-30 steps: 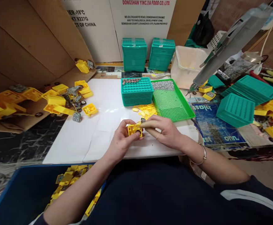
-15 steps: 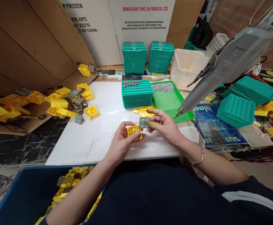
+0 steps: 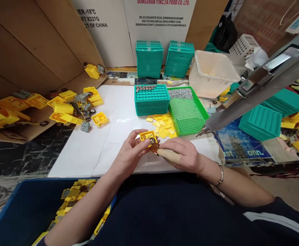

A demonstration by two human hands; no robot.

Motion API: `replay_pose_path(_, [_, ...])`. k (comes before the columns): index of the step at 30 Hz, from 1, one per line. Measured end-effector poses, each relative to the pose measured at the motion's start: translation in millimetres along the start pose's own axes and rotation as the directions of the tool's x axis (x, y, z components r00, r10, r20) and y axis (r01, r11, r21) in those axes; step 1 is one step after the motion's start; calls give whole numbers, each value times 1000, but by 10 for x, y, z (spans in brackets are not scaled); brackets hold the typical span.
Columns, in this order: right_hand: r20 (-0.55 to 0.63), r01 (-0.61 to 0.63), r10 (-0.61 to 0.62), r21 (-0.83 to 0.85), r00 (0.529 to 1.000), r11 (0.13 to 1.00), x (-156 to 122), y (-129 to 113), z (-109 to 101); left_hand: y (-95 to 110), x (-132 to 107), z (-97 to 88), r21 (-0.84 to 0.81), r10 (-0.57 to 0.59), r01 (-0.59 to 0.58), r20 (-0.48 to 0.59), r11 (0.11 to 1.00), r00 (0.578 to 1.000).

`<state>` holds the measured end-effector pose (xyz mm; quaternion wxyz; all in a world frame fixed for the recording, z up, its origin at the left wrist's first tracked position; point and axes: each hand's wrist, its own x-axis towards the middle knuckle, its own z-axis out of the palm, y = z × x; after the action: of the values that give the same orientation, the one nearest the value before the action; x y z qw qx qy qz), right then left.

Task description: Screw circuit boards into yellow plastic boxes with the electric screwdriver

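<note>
My left hand (image 3: 128, 152) grips a small open yellow plastic case (image 3: 146, 134), thumb across its front and fingers behind. A round dark part with a metallic centre (image 3: 152, 140) shows at the case's lower right corner. My right hand (image 3: 184, 155) is closed just right of the case, its covered fingertip close to the lower edge. What its fingers pinch is mostly hidden. Beyond both hands lies a heap of flat yellow pieces (image 3: 163, 125) on the white work surface (image 3: 118, 109).
An electric screwdriver (image 3: 239, 99) hangs at the right. Behind the hands stand a green basket (image 3: 205, 118) with small metal pieces and stacked teal trays (image 3: 151, 106). Yellow cases with wires (image 3: 63, 108) lie left; a blue bin (image 3: 18, 208) holds more.
The small circuit board in my right hand is no longer visible. My right hand has turned and lowered beside the case, uncovering the yellow heap. A round part now shows at the case.
</note>
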<state>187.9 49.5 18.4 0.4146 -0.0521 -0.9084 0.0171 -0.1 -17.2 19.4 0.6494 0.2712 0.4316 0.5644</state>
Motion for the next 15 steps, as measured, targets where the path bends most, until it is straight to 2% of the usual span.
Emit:
replay_pose_path(3, [44,122,-121,-44,992,991,1,2,-28,-29,2,25,64,34,-33,-19,997,999])
replay_pose_path(5, [74,99,-94,-55,993,994,-5,-14,-28,-57,3,36,95,76,-74,-10,993,997])
replay_pose_path(8, [156,-9,19,-63,988,998,9,-50,-13,-99,2,41,167,139,-135,-11,977,990])
replay_pose_path(11, [257,-147,151,-35,955,988,76,-63,1,-127,4,33,208,153,-147,-14,967,988])
replay_pose_path(15, [309,-322,283,83,908,943,177,-10,23,-115,14,13,102,31,-37,56,994,998])
